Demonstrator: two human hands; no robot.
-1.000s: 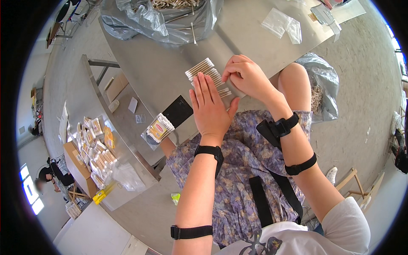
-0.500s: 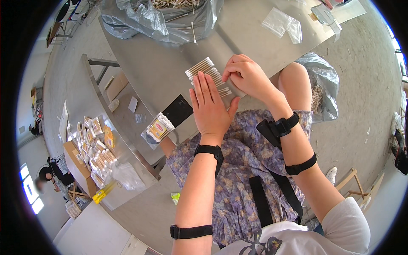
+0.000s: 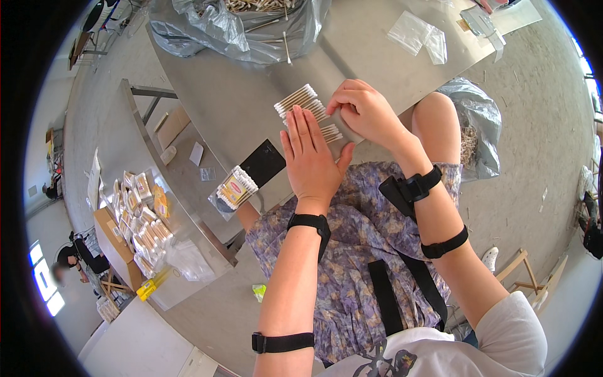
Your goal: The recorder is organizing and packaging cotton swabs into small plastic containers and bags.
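Observation:
A row of white-tipped cotton swabs [image 3: 298, 99] lies side by side on the metal table. My left hand [image 3: 309, 157] rests flat over the row, fingers straight and close together, hiding its middle. At the right ends of the swabs, my right hand [image 3: 370, 113] is curled, its bent index fingertip touching or almost touching the tips. I see nothing held in the right hand, though its palm is partly hidden. Left of my left hand are a black rectangular pad [image 3: 262, 164] and a clear bag packed with cotton swabs [image 3: 236, 188] bearing a yellow and red label.
A grey plastic bag [image 3: 276, 47] of loose swabs sits at the table's far side. Clear plastic bags [image 3: 418, 34] lie at the far right. Another swab-filled bag [image 3: 480, 135] stands beyond my knee. Packed swab bundles [image 3: 141, 213] cover a side table at left.
My right hand's fingertips have shifted slightly up and left along the swab ends. The swabs by my left fingers have moved a little; the left hand stays in place.

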